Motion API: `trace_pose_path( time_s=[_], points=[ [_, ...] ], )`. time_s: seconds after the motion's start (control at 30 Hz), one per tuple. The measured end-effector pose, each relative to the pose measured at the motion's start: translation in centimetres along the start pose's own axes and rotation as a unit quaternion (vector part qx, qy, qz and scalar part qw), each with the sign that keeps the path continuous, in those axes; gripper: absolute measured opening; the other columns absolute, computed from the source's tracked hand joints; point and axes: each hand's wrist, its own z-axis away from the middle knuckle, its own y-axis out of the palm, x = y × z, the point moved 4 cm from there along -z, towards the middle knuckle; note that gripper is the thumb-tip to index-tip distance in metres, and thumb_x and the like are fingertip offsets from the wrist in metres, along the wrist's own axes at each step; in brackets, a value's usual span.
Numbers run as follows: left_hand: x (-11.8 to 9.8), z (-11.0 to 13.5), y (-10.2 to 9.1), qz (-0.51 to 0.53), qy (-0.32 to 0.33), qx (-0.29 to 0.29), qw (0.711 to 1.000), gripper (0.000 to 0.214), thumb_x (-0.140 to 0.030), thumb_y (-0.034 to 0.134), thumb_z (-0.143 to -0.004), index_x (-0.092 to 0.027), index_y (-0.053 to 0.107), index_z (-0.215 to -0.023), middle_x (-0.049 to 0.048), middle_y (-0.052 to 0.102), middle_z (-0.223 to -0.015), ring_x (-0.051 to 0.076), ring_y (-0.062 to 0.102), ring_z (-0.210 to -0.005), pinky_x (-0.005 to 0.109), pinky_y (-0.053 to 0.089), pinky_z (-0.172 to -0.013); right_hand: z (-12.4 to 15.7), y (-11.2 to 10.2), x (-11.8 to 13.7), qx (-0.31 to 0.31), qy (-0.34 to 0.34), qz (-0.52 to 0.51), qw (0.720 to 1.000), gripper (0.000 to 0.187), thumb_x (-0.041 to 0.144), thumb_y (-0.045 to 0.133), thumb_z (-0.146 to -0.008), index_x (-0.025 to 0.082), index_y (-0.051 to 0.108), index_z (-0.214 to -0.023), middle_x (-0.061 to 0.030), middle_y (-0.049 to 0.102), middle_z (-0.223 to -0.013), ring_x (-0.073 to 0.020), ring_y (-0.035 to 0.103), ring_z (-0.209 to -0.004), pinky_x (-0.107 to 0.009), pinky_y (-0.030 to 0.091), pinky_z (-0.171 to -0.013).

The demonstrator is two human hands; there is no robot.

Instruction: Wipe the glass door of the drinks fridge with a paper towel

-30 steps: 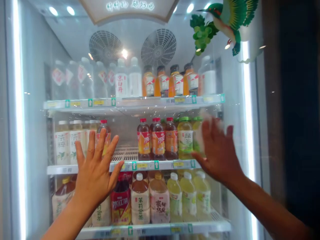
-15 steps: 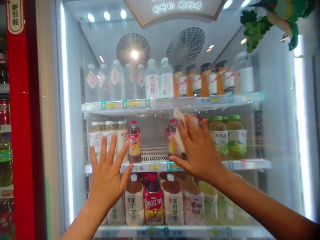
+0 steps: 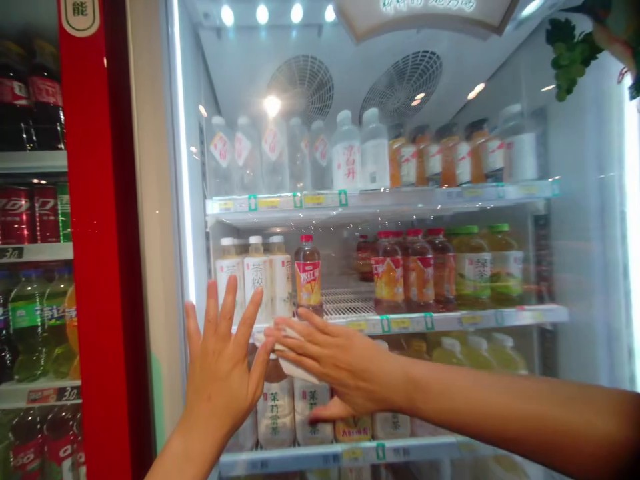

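My left hand [image 3: 223, 363] is open, fingers spread, and appears to lie against the glass door [image 3: 345, 257] of a lit drinks fridge. Just to its right, my right hand [image 3: 353, 370] presses a white tissue [image 3: 295, 360] flat under its fingers on the same glass. The tissue sticks out past the fingers, and the rest is hidden by the hand. The right fingertips are close to my left thumb. Behind the glass, between and above the hands, stands a red-capped iced tea bottle [image 3: 308, 277]; jasmine tea bottles [image 3: 274, 413] show below, partly covered.
Inside the fridge, clear water bottles [image 3: 346, 157] line the top shelf [image 3: 370, 199], and green tea bottles [image 3: 473, 270] stand on the middle one. A red frame [image 3: 95, 267] edges a second cooler at left. Artificial greenery [image 3: 570, 57] hangs at upper right.
My right hand has swept left and down across the glass with the tissue, closing on my left hand. The left hand stays spread, nearly in place. The view has shifted left.
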Motion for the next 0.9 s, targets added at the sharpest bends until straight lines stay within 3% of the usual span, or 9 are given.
trace_pose_path(
  time_s=[0.07,0.2,0.27,0.37,0.4,0.57,0.73,0.8,0.9],
  points=[
    [0.6,0.7,-0.2,0.013,-0.005,-0.004,1.0,0.075,-0.033,0.052,-0.098,-0.034,0.014,-0.163,0.0066,0.008,-0.173,0.033,0.002,-0.16,0.066,0.007,-0.127,-1.9,0.1,-0.2,0.002,-0.009,0.012,1.0,0.099,0.078,0.043,-0.091,0.006,0.03,-0.158,-0.0125,0.03,-0.168,-0.0267,0.02,-0.158,-0.046,0.02,-0.129],
    [1.2,1.7,-0.3,0.032,-0.018,-0.016,0.999,0.075,-0.029,0.05,-0.098,-0.031,0.012,-0.163,0.0058,0.004,-0.174,0.031,-0.001,-0.161,0.061,0.003,-0.129,-5.0,-0.9,-3.0,-0.029,0.165,0.074,0.983,0.102,0.082,0.033,-0.092,0.008,0.024,-0.16,-0.0173,0.021,-0.17,-0.0335,0.014,-0.159,-0.058,0.01,-0.129],
    [1.3,2.0,-0.4,0.032,-0.006,-0.02,0.999,0.077,-0.029,0.05,-0.098,-0.029,0.01,-0.163,0.0054,0.0,-0.174,0.029,-0.005,-0.161,0.057,-0.001,-0.13,-5.6,-0.6,-1.7,-0.01,0.114,0.088,0.99,0.101,0.084,0.03,-0.091,0.008,0.032,-0.158,-0.0146,0.027,-0.169,-0.0323,0.017,-0.158,-0.054,0.01,-0.13],
    [1.4,2.2,-0.8,0.024,0.015,-0.028,0.999,0.079,-0.03,0.052,-0.097,-0.027,0.009,-0.164,0.0046,-0.004,-0.174,0.028,-0.007,-0.16,0.052,-0.005,-0.13,-5.9,0.1,1.0,0.034,-0.054,0.079,0.995,0.092,0.079,0.021,-0.096,0.011,0.043,-0.153,-0.0073,0.041,-0.163,-0.0258,0.027,-0.155,-0.043,0.014,-0.131],
    [1.4,2.2,-0.9,0.021,0.016,-0.029,0.999,0.079,-0.03,0.051,-0.097,-0.027,0.009,-0.164,0.0043,-0.004,-0.174,0.028,-0.007,-0.16,0.051,-0.005,-0.13,-6.1,-0.1,0.9,0.037,-0.057,0.078,0.995,0.09,0.077,0.02,-0.097,0.011,0.042,-0.154,-0.007,0.04,-0.164,-0.0253,0.028,-0.155,-0.044,0.014,-0.131],
    [1.1,2.3,-1.3,0.026,-0.006,-0.032,0.999,0.076,-0.031,0.048,-0.099,-0.03,0.008,-0.164,0.0023,-0.006,-0.174,0.026,-0.009,-0.16,0.049,-0.005,-0.13,-7.7,-1.1,-2.2,0.009,0.177,0.097,0.979,0.102,0.082,0.031,-0.092,0.006,0.024,-0.16,-0.0175,0.015,-0.171,-0.0351,0.013,-0.159,-0.06,0.01,-0.129],
    [0.3,2.6,-0.9,0.043,-0.022,-0.023,0.999,0.073,-0.034,0.046,-0.1,-0.031,0.01,-0.163,0.0025,-0.005,-0.174,0.029,-0.008,-0.16,0.052,-0.004,-0.13,-3.5,1.4,3.6,0.027,-0.039,0.065,0.997,0.072,0.06,0.047,-0.099,0.012,0.043,-0.153,-0.0077,0.037,-0.165,-0.0246,0.029,-0.155,-0.042,0.023,-0.13],
    [-0.6,2.6,-0.5,0.045,-0.017,-0.017,0.999,0.073,-0.033,0.048,-0.1,-0.031,0.01,-0.163,0.0029,-0.003,-0.174,0.029,-0.007,-0.16,0.053,-0.004,-0.129,-0.8,1.2,3.3,-0.003,0.013,0.04,0.999,0.081,0.067,0.044,-0.097,0.012,0.039,-0.156,-0.0088,0.035,-0.166,-0.0252,0.027,-0.156,-0.046,0.023,-0.13],
    [-2.6,2.4,0.4,0.048,-0.027,-0.007,0.998,0.075,-0.032,0.052,-0.099,-0.034,0.012,-0.163,0.002,-0.002,-0.174,0.029,-0.007,-0.16,0.054,-0.004,-0.129,3.4,0.3,0.8,-0.043,0.228,0.046,0.972,0.097,0.078,0.037,-0.094,0.007,0.028,-0.159,-0.016,0.027,-0.168,-0.0318,0.015,-0.159,-0.059,0.012,-0.129]
  ],
)
